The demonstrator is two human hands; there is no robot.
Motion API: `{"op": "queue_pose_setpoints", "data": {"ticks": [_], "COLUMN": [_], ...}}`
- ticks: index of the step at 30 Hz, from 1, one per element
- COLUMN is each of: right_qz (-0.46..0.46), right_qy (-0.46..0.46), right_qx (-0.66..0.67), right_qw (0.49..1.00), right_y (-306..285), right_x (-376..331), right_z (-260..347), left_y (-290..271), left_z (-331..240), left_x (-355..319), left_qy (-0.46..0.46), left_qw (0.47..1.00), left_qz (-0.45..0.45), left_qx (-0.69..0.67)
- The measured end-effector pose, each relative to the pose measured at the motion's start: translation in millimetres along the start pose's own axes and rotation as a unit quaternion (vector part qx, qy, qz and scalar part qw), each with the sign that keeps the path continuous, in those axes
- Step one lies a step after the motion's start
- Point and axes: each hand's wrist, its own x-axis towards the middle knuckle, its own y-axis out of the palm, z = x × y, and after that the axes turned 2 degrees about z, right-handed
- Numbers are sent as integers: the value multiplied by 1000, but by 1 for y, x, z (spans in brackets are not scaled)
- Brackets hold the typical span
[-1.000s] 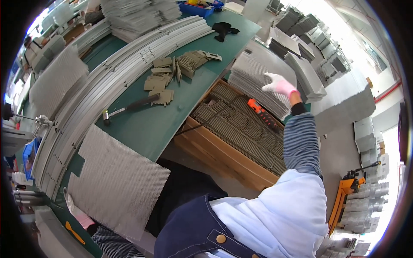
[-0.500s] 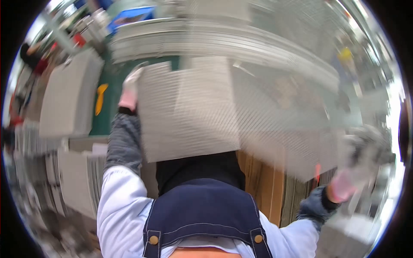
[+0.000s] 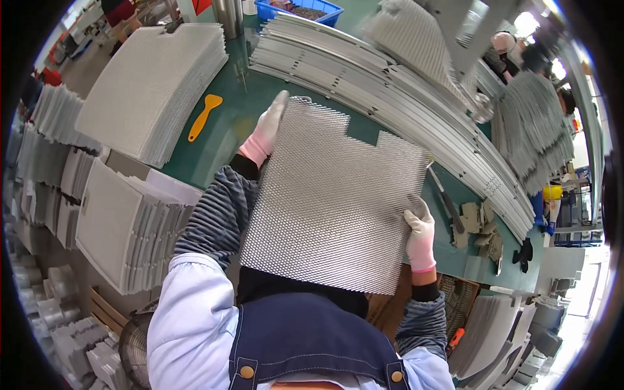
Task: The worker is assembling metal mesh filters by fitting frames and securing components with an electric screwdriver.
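Note:
Before my body I hold a silvery metal mesh sheet (image 3: 338, 195), tilted, with a square notch in its far edge. My left hand (image 3: 268, 127), in a white and pink glove, is closed on the sheet's left edge near the far corner. On the opposite edge my right hand (image 3: 420, 234), gloved alike, grips with its thumb over the face; some of its fingers are hidden behind the mesh. A yellow scraper (image 3: 205, 118) lies on the green table (image 3: 224, 146) left of my left hand. Right of the sheet lies a dark-handled tool (image 3: 447, 200).
A stack of mesh sheets (image 3: 153, 84) stands on the table's left, with another stack (image 3: 123, 224) below it. Long metal strips (image 3: 390, 97) run across the back. Broken grey-brown pieces (image 3: 484, 227) lie at right. A blue bin (image 3: 312, 12) stands farther back.
My right hand, blurred far out to the right before, is now on the sheet's right edge. The left hand keeps its hold. The whole view has turned, and the sheet now appears more slanted.

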Motion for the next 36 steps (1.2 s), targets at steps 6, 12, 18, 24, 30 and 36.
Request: {"op": "queue_pose_setpoints", "data": {"ticks": [6, 12, 18, 24, 30, 36], "right_qz": [-22, -59, -54, 85, 32, 35], "right_qy": [35, 2, 40, -38, 140, 176], "right_qx": [-16, -48, -324, -126, -105, -112], "right_qw": [999, 997, 944, 988, 984, 977], "right_y": [-13, -7, 8, 42, -1, -22], "right_x": [9, 10, 11, -7, -189, -152], "right_z": [-15, -13, 34, 6, -35, 37], "left_y": [25, 23, 18, -13, 82, 132], "left_z": [-14, -11, -41, -98, -88, -85], "left_x": [-11, -3, -16, -6, -115, -175], "left_qy": [-34, -3, 164, 147, 70, 78], "left_qw": [996, 971, 887, 922, 914, 905], "left_qz": [80, 77, -31, -100, 5, 75], "left_qx": [26, 227, 430, 344, 399, 412]}}
